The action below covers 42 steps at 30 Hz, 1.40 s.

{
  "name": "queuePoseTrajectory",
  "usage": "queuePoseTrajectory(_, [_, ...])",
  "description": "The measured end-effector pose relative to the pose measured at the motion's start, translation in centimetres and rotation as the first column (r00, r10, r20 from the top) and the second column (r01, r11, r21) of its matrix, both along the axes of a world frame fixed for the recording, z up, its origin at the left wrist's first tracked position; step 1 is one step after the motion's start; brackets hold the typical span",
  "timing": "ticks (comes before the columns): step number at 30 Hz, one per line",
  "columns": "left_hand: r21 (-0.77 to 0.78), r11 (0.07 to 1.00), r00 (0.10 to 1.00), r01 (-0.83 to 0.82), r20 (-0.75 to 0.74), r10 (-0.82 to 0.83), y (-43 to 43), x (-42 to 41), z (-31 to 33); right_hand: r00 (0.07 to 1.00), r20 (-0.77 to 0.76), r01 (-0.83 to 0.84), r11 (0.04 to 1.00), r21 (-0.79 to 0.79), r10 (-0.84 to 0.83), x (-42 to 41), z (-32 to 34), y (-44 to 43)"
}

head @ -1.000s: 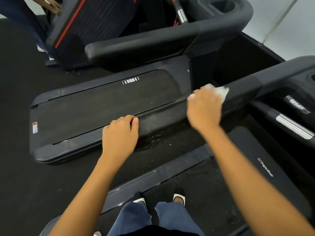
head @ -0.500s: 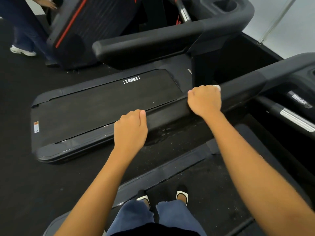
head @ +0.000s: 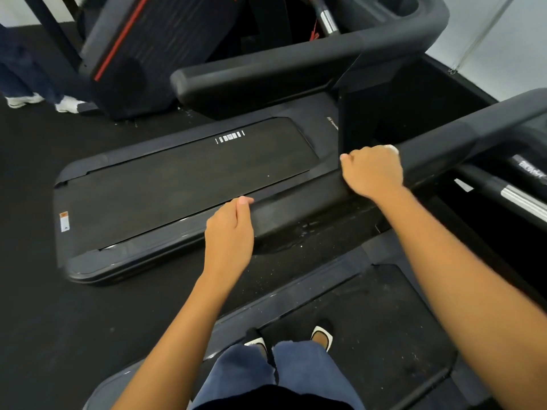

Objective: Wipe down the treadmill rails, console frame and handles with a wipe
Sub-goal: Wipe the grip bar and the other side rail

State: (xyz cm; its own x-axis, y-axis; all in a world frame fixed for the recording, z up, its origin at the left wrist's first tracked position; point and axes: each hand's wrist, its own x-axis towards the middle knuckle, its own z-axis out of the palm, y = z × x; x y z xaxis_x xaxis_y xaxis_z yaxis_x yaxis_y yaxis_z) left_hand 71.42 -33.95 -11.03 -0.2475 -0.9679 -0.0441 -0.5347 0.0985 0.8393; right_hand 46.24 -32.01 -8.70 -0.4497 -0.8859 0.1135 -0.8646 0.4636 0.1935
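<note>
Nearest the camera, the person's blue denim trouser legs (head: 242, 377) and white-trimmed dark shoes (head: 321, 335) stand on a dark, speckled treadmill belt (head: 370, 321). Ahead, the left hand (head: 229, 235) grips the rounded near end of the long black padded handrail (head: 296, 214), its fingers curled over the far side and its thumb lying along the top. Further up the same rail, the right hand (head: 371, 174) is clenched over the top of it. It holds the crumpled white wipe (head: 391, 148) against the rail, and only a small white edge shows past the knuckles. Beyond the rail lie the neighbouring treadmill's black running deck (head: 183, 179) and its own thick black handrail (head: 266, 75). At the far left stand another person's white trainers (head: 69, 108).
</note>
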Motion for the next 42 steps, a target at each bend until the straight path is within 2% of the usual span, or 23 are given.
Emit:
queuePoseTrajectory(2, [0.039, 0.999, 0.998, -0.026, -0.058, 0.028, -0.3, 0.1, 0.1, 0.993, 0.075, -0.088, 0.995, -0.034, 0.091, 6.3, 0.0, -0.7])
queuePoseTrajectory(3, [0.06, 0.997, 0.994, -0.046, -0.094, 0.052, -0.4, 0.2, 0.2, 0.972, 0.133, -0.184, 0.981, -0.065, 0.191, 10.3, -0.3, -0.5])
queuePoseTrajectory(5, [0.105, 0.988, 0.978, -0.111, -0.167, 0.128, -0.9, 0.4, 0.2, 0.902, 0.26, -0.314, 0.938, -0.149, 0.344, 17.4, -1.4, 0.9])
queuePoseTrajectory(6, [0.134, 0.979, 0.962, -0.15, -0.207, 0.176, -1.2, 0.7, 0.1, 0.862, 0.342, -0.315, 0.924, -0.215, 0.373, 19.5, -2.3, 1.8])
queuePoseTrajectory(8, [0.191, 0.966, 0.931, -0.175, -0.286, 0.226, -1.7, 1.2, 0.1, 0.811, 0.362, -0.367, 0.881, -0.298, 0.46, 19.1, -3.0, 3.9])
queuePoseTrajectory(10, [0.21, 0.968, 0.934, -0.136, -0.3, 0.196, -2.0, 1.3, 0.0, 0.777, 0.369, -0.374, 0.846, -0.38, 0.51, 14.7, -2.3, 4.9])
queuePoseTrajectory(12, [0.212, 0.972, 0.941, -0.105, -0.294, 0.166, -1.8, 1.2, 0.1, 0.851, 0.339, -0.242, 0.872, -0.425, 0.401, 9.1, -2.0, 4.9])
queuePoseTrajectory(14, [0.215, 0.971, 0.943, -0.103, -0.288, 0.163, -1.5, 1.2, 0.2, 0.926, 0.301, -0.099, 0.914, -0.393, 0.229, 5.0, -2.1, 4.5])
queuePoseTrajectory(17, [0.24, 0.966, 0.942, -0.096, -0.292, 0.166, -1.6, 1.3, 0.0, 0.966, 0.259, 0.083, 0.915, -0.396, 0.025, 8.0, -2.0, 3.1])
queuePoseTrajectory(18, [0.259, 0.962, 0.938, -0.092, -0.301, 0.171, -1.7, 1.4, 0.0, 0.959, 0.275, 0.057, 0.911, -0.409, 0.064, 11.1, -1.9, 2.8])
queuePoseTrajectory(20, [0.288, 0.954, 0.931, -0.089, -0.316, 0.182, -1.8, 1.4, 0.1, 0.899, 0.342, -0.119, 0.903, -0.412, 0.274, 18.0, -2.7, 3.1])
queuePoseTrajectory(23, [0.308, 0.948, 0.944, -0.084, -0.281, 0.175, -2.0, 1.6, 0.3, 0.824, 0.201, -0.484, 0.843, -0.236, 0.53, 22.5, -6.0, 5.5])
queuePoseTrajectory(25, [0.331, 0.941, 0.945, -0.074, -0.278, 0.172, -2.1, 1.6, 0.3, 0.797, 0.13, -0.549, 0.797, -0.252, 0.59, 19.9, -6.1, 5.8])
queuePoseTrajectory(28, [0.26, 0.964, 0.978, -0.059, -0.178, 0.108, -1.9, 1.2, 0.4, 0.824, 0.295, -0.312, 0.823, -0.476, 0.483, 13.7, -3.7, 5.2])
queuePoseTrajectory(30, [0.111, 0.994, 1.0, -0.001, 0.003, 0.001, -1.2, 0.4, 0.8, 0.901, 0.286, -0.141, 0.844, -0.517, 0.326, 8.9, -3.0, 4.6])
queuePoseTrajectory(32, [-0.108, 0.98, 0.965, 0.17, 0.221, -0.143, -0.4, -1.2, 1.3, 0.933, 0.311, 0.011, 0.85, -0.526, 0.18, 5.8, -3.3, 3.8])
queuePoseTrajectory(34, [-0.223, 0.915, 0.893, 0.336, 0.384, -0.234, 0.0, -3.5, 1.4, 0.944, 0.321, 0.126, 0.826, -0.55, 0.07, 6.6, -3.5, 3.1])
queuePoseTrajectory(36, [-0.214, 0.89, 0.848, 0.402, 0.453, -0.274, -0.1, -5.7, 1.5, 0.945, 0.313, 0.102, 0.828, -0.552, 0.092, 9.7, -4.1, 3.5])
queuePoseTrajectory(38, [-0.152, 0.9, 0.849, 0.41, 0.425, -0.315, -0.5, -6.9, 1.6, 0.904, 0.34, -0.059, 0.866, -0.496, 0.257, 12.1, -5.5, 5.6])
queuePoseTrajectory(40, [-0.122, 0.907, 0.866, 0.404, 0.369, -0.337, -0.9, -7.4, 1.5, 0.873, 0.314, -0.215, 0.874, -0.436, 0.372, 10.2, -5.6, 7.2])
queuePoseTrajectory(42, [-0.127, 0.905, 0.87, 0.407, 0.356, -0.341, -0.8, -7.5, 1.8, 0.901, 0.229, -0.253, 0.875, -0.412, 0.368, 4.8, -4.5, 7.1])
